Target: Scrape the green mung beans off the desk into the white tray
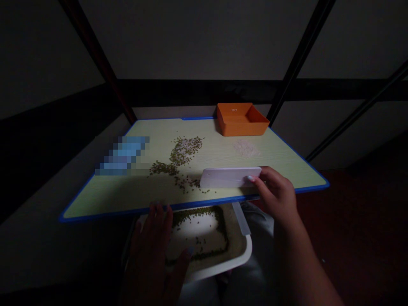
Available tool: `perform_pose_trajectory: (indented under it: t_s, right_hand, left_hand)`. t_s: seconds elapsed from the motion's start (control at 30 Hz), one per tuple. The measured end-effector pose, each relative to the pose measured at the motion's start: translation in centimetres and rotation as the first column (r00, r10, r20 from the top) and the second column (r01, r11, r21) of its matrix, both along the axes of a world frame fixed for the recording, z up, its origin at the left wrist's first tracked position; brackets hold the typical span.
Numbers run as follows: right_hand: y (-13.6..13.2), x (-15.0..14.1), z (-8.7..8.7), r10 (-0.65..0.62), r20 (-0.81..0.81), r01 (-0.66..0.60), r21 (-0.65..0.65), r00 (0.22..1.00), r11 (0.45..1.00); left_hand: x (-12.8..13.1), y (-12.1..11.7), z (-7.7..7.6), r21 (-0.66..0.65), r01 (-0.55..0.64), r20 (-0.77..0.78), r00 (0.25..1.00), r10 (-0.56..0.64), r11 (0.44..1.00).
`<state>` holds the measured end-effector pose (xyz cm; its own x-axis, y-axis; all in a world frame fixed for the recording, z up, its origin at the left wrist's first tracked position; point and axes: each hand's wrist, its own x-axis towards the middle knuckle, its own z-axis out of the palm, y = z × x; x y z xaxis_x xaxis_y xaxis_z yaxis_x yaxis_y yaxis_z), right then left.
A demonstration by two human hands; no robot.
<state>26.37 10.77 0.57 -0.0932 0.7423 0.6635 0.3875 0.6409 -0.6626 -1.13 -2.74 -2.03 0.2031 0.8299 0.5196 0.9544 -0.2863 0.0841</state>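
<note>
My right hand [279, 191] pinches a white flat plastic scraper [228, 177] by its right end, thumb on the near face. The scraper stands on its long edge on the pale green tabletop [219, 148], close to the blue front rim. Small green beans [186, 153] lie in a patch mixed with white grains, and a few are at the scraper's left end. Below the table edge is a white plastic basin [219, 267] with green beans along its inner edges. Over its left side, my left hand [153, 242] has its fingers stretched and thumb apart, holding nothing visible.
An orange open box [244, 127] stands at the table's back right. In front of it lies a small heap of white grains [247, 148]. A blurred blue item [123, 155] is at the left edge. Dark panelled walls rise behind.
</note>
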Motion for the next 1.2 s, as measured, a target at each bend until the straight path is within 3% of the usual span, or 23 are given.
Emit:
perform_pose_trajectory:
  t_s: [0.33,0.83,1.2]
  right_hand:
    - [-0.27,-0.03,0.22,-0.009,0.001,0.009,-0.016,1.000,1.000]
    - [-0.23,-0.38,0.10,-0.042,-0.002,0.042,-0.039,0.999,0.998]
    - [-0.23,-0.75,0.19,-0.025,-0.015,0.024,-0.060,1.000,0.998]
  left_hand:
    - [0.15,0.22,-0.16,0.033,-0.009,0.013,1.000,0.009,0.999]
    - [-0.26,-0.28,-0.30,-0.045,-0.030,0.005,1.000,0.030,0.999]
    - [0.17,-0.05,-0.48,-0.007,-0.048,0.033,0.998,0.048,0.999]
